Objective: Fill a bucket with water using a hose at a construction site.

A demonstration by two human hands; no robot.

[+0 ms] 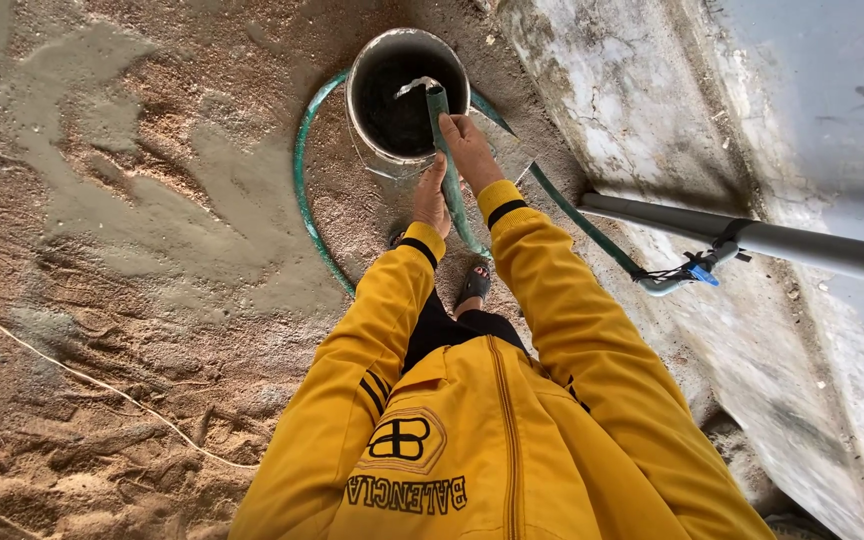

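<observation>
The flat green rubber hose [449, 170] runs toward twelve o'clock into the round grey metal bucket [364, 110]; right hand [469, 150] clamps it nearest the mouth, left hand [432, 197] clasps it behind.

No packages, labels, signs or screens.

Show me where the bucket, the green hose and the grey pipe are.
bucket [364, 75]: head view, on its left rim.
green hose [300, 185]: head view, on the loop lying on the sand.
grey pipe [812, 245]: head view, on the middle of its length.
</observation>
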